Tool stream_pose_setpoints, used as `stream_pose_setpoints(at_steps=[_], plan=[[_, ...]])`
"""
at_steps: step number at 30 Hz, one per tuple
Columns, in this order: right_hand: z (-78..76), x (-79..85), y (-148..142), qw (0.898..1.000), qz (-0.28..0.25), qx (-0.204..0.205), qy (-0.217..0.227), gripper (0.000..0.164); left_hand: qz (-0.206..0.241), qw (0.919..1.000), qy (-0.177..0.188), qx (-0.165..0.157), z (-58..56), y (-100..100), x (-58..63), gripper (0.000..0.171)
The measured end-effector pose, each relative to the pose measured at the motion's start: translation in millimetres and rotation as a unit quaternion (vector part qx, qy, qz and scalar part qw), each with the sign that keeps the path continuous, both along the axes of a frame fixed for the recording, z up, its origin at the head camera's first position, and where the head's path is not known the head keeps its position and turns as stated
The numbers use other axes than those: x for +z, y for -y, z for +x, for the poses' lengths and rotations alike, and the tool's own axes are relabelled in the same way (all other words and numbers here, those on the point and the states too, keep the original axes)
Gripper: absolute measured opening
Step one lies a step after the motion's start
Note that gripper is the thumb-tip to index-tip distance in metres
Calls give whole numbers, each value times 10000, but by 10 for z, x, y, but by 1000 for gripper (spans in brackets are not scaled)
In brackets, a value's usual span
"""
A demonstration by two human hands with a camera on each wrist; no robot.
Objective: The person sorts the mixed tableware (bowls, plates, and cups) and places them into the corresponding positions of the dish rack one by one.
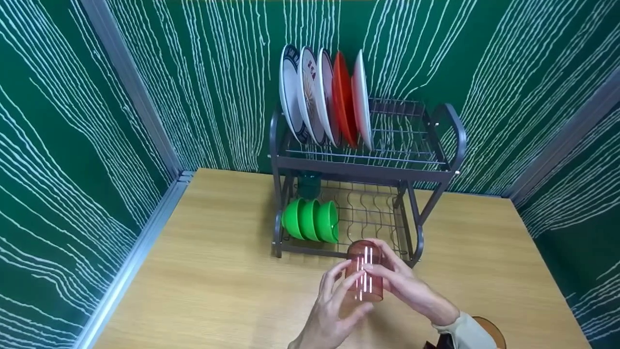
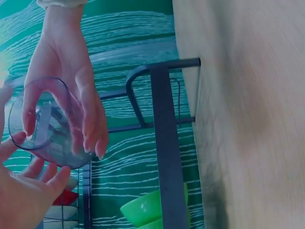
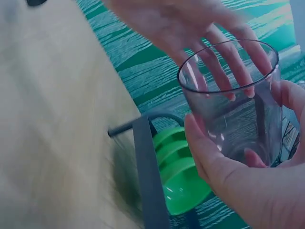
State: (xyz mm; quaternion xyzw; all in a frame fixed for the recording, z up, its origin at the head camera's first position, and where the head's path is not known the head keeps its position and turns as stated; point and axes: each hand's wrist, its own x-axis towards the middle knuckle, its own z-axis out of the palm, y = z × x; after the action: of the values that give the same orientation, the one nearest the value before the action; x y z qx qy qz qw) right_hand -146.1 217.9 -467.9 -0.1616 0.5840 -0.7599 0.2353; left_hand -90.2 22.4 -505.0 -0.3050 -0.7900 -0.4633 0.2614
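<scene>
A see-through reddish drinking glass (image 1: 364, 286) is held up in front of the dish rack, its mouth facing back toward the person. My right hand (image 1: 409, 286) grips it, thumb and fingers wrapped about its side; the right wrist view shows this hold on the glass (image 3: 238, 124) closely. From the other side comes my left hand (image 1: 334, 310), fingers loosely extended and fingertips at the glass, with the thumb standing apart. Behind the clear wall, in the right wrist view, the left hand's spread fingers (image 3: 228, 67) show.
A grey two-tier dish rack (image 1: 358, 167) stands at the back of the wooden table (image 1: 218, 291). White and red plates (image 1: 343, 102) stand upright on top. Below are green bowls (image 1: 310, 220) on edge and a dark teal cup (image 1: 309, 185). An orange-brown rounded object (image 1: 491, 329) shows beside the right sleeve.
</scene>
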Motion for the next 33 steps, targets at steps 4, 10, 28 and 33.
stream_pose_setpoints(at_steps=[4, 10, 28, 33], plan=[[-6, 48, 1, 9945, 831, -550, -317, 59, 662, 9972, 316, 112, -2, -33, -4, 48], [-22, 71, -1, 9825, 1363, -780, -1007, 64, 1301, 9887, 743, 94, -3, -65, -47, 44], [-228, 160, 31, 9394, 1757, -975, -2777, 84, 1516, 9656, 2033, 569, -28, -64, -223, 40], [-311, 343, 45, 9268, 1919, -1179, -3005, 83, 1492, 9603, 2300, 508, -19, -62, -277, 36]])
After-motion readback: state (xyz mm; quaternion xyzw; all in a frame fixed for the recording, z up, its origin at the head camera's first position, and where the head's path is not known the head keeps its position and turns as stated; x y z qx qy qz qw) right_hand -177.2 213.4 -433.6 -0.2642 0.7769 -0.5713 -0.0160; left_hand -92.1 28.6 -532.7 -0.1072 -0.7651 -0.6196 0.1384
